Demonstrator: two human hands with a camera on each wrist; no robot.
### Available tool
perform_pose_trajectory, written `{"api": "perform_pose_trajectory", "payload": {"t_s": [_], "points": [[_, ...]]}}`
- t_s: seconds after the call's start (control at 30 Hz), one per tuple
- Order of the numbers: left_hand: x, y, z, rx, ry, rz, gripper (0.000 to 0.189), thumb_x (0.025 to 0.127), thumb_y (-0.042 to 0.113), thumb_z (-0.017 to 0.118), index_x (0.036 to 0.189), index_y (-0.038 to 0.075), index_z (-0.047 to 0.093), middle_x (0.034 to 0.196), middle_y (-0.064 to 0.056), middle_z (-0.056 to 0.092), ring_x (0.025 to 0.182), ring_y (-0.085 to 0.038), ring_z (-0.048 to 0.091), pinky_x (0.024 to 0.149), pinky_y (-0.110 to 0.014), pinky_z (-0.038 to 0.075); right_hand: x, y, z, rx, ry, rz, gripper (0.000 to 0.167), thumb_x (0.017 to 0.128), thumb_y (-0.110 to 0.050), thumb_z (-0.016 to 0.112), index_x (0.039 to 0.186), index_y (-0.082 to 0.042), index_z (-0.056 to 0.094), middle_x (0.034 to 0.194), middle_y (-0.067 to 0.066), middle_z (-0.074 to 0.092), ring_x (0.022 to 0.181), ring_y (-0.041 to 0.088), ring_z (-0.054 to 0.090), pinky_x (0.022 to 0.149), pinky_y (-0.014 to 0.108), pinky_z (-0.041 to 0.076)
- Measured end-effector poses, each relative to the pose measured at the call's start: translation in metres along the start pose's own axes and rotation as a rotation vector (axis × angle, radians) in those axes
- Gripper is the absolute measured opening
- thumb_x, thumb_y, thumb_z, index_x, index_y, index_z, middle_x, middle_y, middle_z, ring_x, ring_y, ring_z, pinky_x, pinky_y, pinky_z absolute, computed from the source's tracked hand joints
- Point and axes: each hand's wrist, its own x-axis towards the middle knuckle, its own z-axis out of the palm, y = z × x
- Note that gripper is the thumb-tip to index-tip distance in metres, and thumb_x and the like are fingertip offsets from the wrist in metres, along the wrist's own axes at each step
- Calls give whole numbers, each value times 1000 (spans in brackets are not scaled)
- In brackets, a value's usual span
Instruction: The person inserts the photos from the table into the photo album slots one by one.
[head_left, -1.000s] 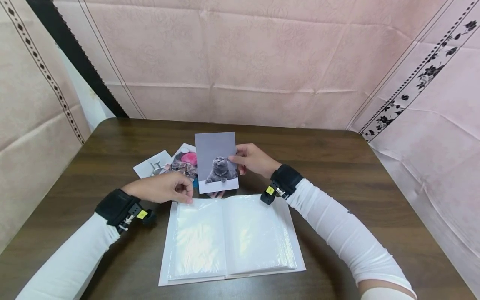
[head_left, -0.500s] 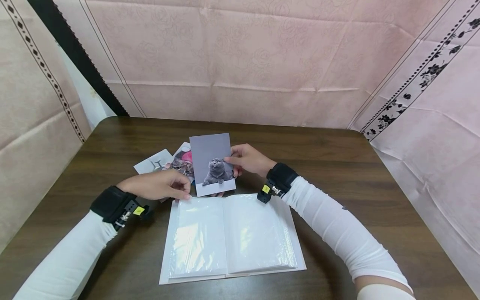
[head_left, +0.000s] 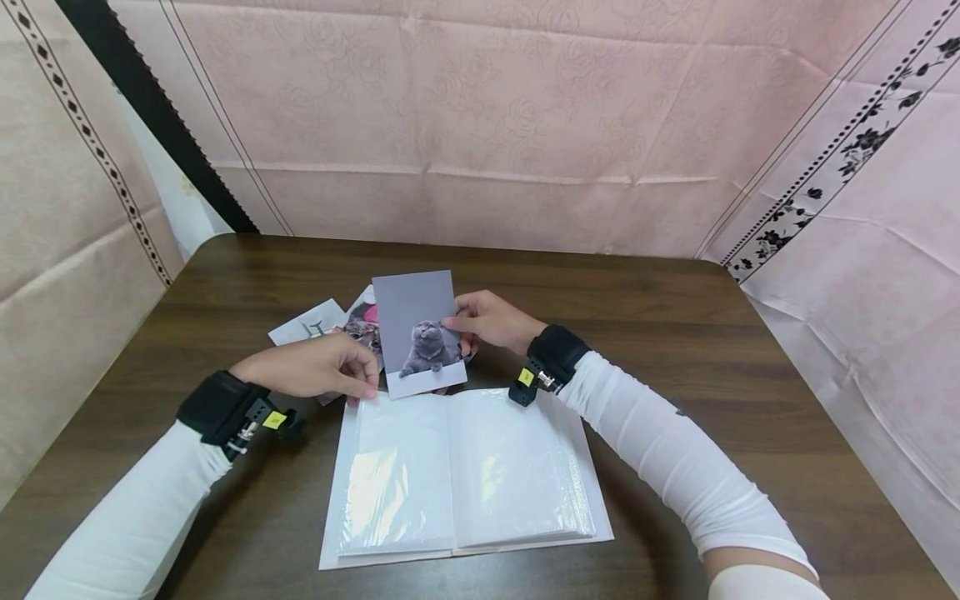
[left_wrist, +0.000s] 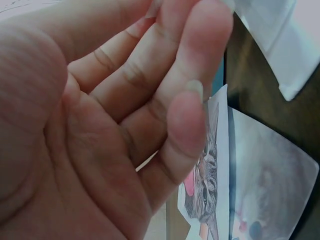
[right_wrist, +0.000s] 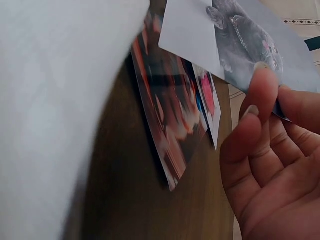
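Note:
A photo album (head_left: 603,525) lies spread on the table with clear pockets on both pages. My left hand (head_left: 318,367) is at the top of its left page, thumb and index finger pinching the edge of a clear album pocket (head_left: 401,475). In the left wrist view, the other fingers of the left hand (left_wrist: 125,110) are bent. My right hand (head_left: 498,321) pinches a photo of a grey cat (head_left: 412,300) by its right edge. This photo is upright, its lower edge right at the album's top edge. The right wrist view shows the right hand (right_wrist: 280,150) gripping the photo's edge.
More photos lie behind the album, partly covered: a white one (head_left: 303,323), a tabby cat photo (head_left: 365,321) and a reddish one (right_wrist: 165,105). The brown wooden table (head_left: 675,375) reaches back to a pink cloth (head_left: 525,125).
The right hand has brought the grey cat photo left and slightly down to the album's top edge, tilting it a little. The left hand has shifted slightly left along that edge.

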Motion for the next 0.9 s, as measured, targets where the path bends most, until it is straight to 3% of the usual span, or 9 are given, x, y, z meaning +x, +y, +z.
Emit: {"api": "perform_pose_trajectory", "payload": {"t_s": [0.37,0.6,0.9], "points": [[-4,4,-3,-32,7,19,8,92,23,76,96,15,74,87,0,73,75,-33,66,63,-29,54,3,-1,8,28,-17,13,12,103,-16,59,99,-5,61,66,5,62,64,26,61,67,32,53],[-3,5,-3,-51,19,-6,12,91,23,77,94,13,72,83,-1,75,73,-34,67,60,-29,52,3,0,11,32,-40,10,12,103,-17,59,101,-5,60,69,6,64,66,27,63,66,30,55],[-2,5,-3,-75,15,11,11,91,20,76,95,11,70,87,-2,75,76,-22,70,74,-34,60,4,2,14,46,-48,5,12,103,-17,59,103,-5,58,71,7,65,68,29,64,67,30,55]]}}
